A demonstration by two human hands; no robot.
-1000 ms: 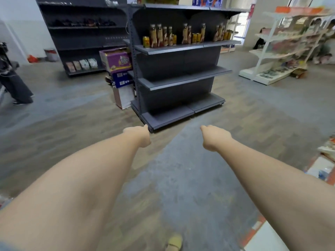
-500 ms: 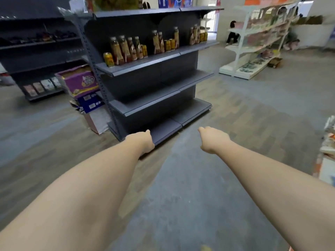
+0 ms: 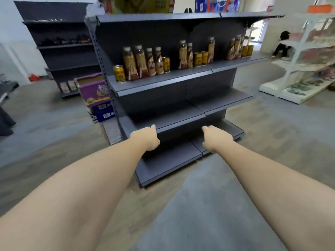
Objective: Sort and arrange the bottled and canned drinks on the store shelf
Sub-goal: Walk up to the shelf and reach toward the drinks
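Closer to the dark grey shelf unit (image 3: 163, 82) than half a second ago — fills the middle of view now, both arms stretched toward it. Left to right: purple carton (image 3: 95, 91) stacked on boxes beside the unit. Left hand (image 3: 146, 137) loosely curled, holding nothing. Drinks all on the upper-middle shelf: yellow can (image 3: 119, 73) at the left end, then brown-label bottles (image 3: 141, 62) with white caps, more yellow cans (image 3: 200, 58) mixed in, last cluster (image 3: 239, 46) at the right end — unsorted, upright. Lower shelves bare. Right hand (image 3: 216, 139) likewise loosely curled, gripping nothing. White rack (image 3: 297, 69) far right.
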